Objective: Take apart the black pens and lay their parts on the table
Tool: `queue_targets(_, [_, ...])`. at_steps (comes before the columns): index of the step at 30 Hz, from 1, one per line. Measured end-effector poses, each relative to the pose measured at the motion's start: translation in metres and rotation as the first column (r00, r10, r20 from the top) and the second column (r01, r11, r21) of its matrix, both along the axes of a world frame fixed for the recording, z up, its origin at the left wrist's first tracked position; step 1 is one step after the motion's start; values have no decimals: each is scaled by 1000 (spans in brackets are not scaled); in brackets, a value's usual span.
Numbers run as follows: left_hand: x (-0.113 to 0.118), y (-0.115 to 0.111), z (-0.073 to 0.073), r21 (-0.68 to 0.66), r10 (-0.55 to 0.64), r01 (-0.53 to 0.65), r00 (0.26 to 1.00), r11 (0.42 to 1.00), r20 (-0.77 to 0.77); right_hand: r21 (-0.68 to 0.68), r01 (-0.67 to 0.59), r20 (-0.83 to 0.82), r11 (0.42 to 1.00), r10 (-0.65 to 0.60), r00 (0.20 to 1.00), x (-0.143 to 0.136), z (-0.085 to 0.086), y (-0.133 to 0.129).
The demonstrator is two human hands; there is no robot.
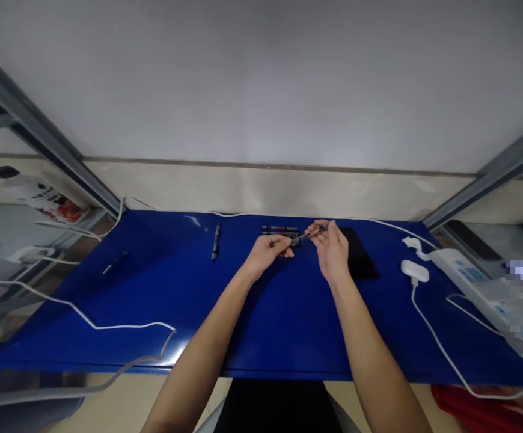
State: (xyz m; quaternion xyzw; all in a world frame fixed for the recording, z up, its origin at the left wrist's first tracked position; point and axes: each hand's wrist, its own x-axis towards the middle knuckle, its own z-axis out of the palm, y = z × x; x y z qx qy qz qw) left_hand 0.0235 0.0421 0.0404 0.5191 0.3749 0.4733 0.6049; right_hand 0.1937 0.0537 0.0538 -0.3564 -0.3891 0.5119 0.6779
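Between my two hands a dark pen (308, 234) is held at a slant above the blue table (284, 325). My left hand (267, 251) pinches its lower left end, thumb against fingers. At the upper right end, the thumb and fingers of my right hand (332, 249) close on it. Just behind my left hand, pens (279, 228) lie side by side on the table, partly hidden by the fingers. Another dark pen (216, 242) rests to the left of that hand. A black flat thing (359, 255) lies right beside and partly behind my right hand.
Far left lies a thin dark pen-like object (115, 263). White cables cross the table at left and right. A white earbud case (415, 271) with a cable and a white power strip (462, 270) are at the right. A bottle (40, 195) stands beyond the left frame post.
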Motion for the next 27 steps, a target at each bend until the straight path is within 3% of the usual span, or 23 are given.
queue_targets(2, [-8, 5, 2, -56, 185, -179, 976, 982, 118, 27, 49, 179, 998, -53, 982, -2, -4, 0])
queue_targets(4, [-14, 10, 3, -144, 339, -310, 903, 940, 265, 47, 28, 348, 999, -42, 937, -4, -7, -2])
queue_targets(6, [-18, 13, 2, -217, 441, -385, 817, 897, 373, 51, -41, 511, 998, 9, 859, -9, -8, -7])
queue_targets(8, [-19, 14, 1, -234, 486, -427, 781, 874, 393, 40, -127, 668, 991, 68, 741, -16, -8, -13])
queue_targets(12, [-15, 11, -1, -144, 495, -474, 839, 869, 225, 62, -285, 868, 957, 89, 489, -32, -7, -25])
queue_targets(16, [-17, 10, -1, -90, 461, -457, 887, 885, 32, 40, -366, 911, 930, 116, 395, -41, -10, -30])
queue_targets(18, [-25, 11, 0, 19, 498, -505, 844, 863, -198, 27, -371, 922, 928, 120, 368, -41, -11, -30])
queue_targets(19, [-31, 11, 0, 122, 543, -540, 756, 833, -365, 28, -366, 929, 930, 110, 352, -40, -12, -29])
queue_targets(21, [-44, 11, 1, 339, 629, -572, 445, 747, -637, 35, -349, 945, 937, 82, 316, -37, -12, -27])
queue_targets(23, [-57, 11, 1, 437, 616, -552, 187, 710, -765, 40, -317, 959, 948, 53, 280, -32, -12, -24])
queue_targets(25, [-67, 10, 1, 498, 581, -510, 4, 701, -814, 41, -272, 968, 961, 29, 249, -27, -13, -21])
queue_targets(27, [-73, 9, -1, 539, 551, -478, -130, 694, -825, 47, -230, 975, 972, 6, 223, -22, -14, -18])
